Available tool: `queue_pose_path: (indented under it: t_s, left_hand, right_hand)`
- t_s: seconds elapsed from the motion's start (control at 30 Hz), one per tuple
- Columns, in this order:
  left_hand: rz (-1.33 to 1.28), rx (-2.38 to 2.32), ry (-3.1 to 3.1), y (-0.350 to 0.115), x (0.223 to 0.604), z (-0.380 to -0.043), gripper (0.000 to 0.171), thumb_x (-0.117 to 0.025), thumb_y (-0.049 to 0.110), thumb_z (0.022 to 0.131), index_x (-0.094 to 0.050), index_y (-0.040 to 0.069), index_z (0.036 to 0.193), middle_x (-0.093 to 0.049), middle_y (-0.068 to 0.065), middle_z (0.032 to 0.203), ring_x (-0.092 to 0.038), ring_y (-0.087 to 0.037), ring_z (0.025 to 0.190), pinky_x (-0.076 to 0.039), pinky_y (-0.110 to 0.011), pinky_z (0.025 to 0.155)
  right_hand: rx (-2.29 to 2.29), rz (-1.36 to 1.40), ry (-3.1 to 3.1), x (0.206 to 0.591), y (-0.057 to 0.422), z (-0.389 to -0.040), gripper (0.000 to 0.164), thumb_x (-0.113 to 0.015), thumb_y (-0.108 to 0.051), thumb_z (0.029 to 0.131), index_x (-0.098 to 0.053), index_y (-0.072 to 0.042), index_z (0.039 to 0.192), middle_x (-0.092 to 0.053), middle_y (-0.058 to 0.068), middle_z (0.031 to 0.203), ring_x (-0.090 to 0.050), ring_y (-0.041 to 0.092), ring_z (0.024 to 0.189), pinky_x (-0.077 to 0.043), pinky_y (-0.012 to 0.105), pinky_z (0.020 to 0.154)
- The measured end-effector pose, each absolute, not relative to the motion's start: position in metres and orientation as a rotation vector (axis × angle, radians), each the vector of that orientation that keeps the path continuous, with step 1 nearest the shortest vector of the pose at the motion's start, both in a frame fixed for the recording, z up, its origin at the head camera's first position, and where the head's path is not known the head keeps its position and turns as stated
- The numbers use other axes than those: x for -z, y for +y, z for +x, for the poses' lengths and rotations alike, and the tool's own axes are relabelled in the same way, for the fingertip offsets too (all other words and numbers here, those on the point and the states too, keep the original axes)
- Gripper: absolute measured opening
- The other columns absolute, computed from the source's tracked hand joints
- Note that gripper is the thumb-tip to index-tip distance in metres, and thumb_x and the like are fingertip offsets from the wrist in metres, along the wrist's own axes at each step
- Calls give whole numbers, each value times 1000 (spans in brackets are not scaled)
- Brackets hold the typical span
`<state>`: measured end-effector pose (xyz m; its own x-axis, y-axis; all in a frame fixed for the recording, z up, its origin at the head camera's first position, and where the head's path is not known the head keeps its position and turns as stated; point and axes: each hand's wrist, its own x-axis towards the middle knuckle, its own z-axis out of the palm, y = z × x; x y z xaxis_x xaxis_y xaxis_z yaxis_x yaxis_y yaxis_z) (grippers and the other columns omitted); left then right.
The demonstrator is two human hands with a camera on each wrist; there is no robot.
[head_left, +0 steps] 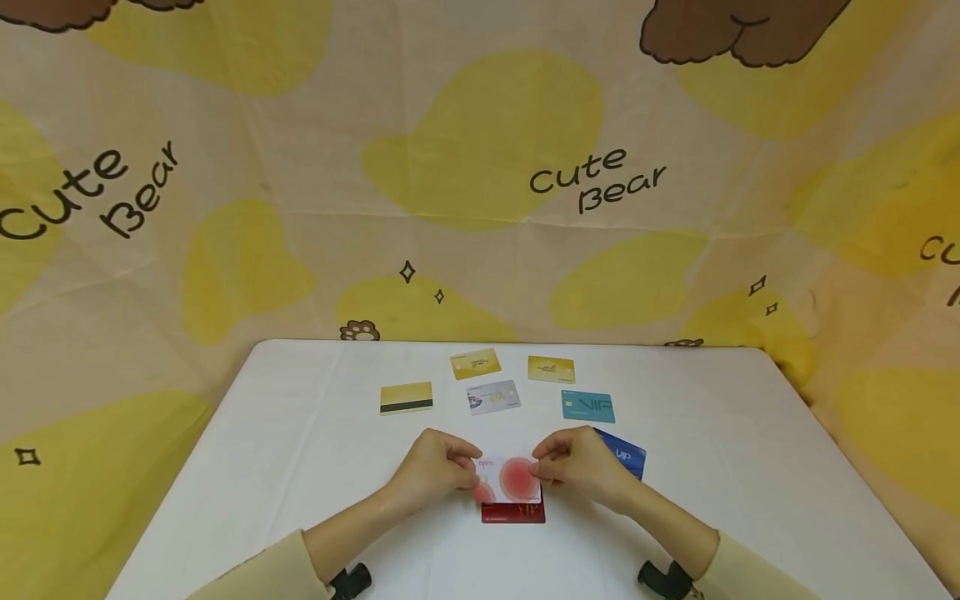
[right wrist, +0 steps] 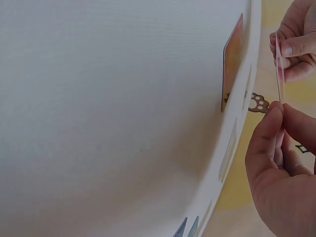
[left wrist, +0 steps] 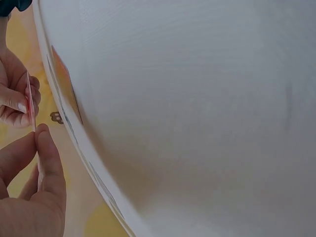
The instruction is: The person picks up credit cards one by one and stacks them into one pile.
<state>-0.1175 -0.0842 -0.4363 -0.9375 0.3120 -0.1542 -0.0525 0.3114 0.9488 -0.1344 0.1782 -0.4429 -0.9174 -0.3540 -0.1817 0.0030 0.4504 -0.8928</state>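
Observation:
Both hands hold a white card with pink-red circles above the table. My left hand pinches its left edge between thumb and fingers; my right hand pinches the right edge. In the left wrist view the card appears nearly edge-on, the left fingertips at its near end. The right wrist view likewise shows the card as a thin line between the two hands. A dark red card lies on the table, partly covered by the held one in the head view. Beside the right hand is a blue VIP card, partly hidden by it.
Farther back on the white table lie a gold card with a dark stripe, a silver card, a teal card and two gold cards, one left and one right. A patterned cloth hangs behind.

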Motion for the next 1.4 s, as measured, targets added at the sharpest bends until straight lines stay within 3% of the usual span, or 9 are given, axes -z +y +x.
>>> queue_pose_path:
  t_s: [0.6, 0.83, 1.03, 1.4]
  left_hand:
    - [249, -1659, 2237, -78, 450, -114, 26, -75, -14, 74, -73, -9, 99, -62, -3, 69, -63, -11, 59, -59, -27, 61]
    - [282, -1595, 2294, -76, 451, -112, 28, -75, -14, 71, -73, -8, 99, -60, -1, 66, -55, -10, 57, -49, -23, 55]
    - [312, -1557, 2342, -74, 454, -111, 24, -74, -14, 70, -74, -7, 93, -59, -1, 65, -53, -11, 57, -46, -23, 54]
    - [319, -1546, 2358, -69, 457, -110, 22, -69, -16, 69, -72, -9, 90, -59, -2, 62, -54, -11, 53, -46, -23, 52]
  right_hand:
    - [1414, -282, 2341, 454, 180, -130, 15, -85, -9, 87, -77, 0, 96, -71, 4, 77, -66, 17, 67, -59, 29, 64]
    - [1410, -334, 2318, 464, 181, -130, 11, -82, -4, 87, -76, 1, 95, -69, 4, 75, -64, 16, 66, -57, 26, 62]
    - [1385, -357, 2334, 465, 180, -129, 11, -82, -4, 87, -75, 1, 94, -69, 3, 76, -63, 15, 67, -57, 25, 62]
    - [1265, -462, 2433, 463, 181, -128, 7, -82, -5, 88, -77, -2, 91, -65, -1, 73, -57, 15, 68, -47, 21, 58]
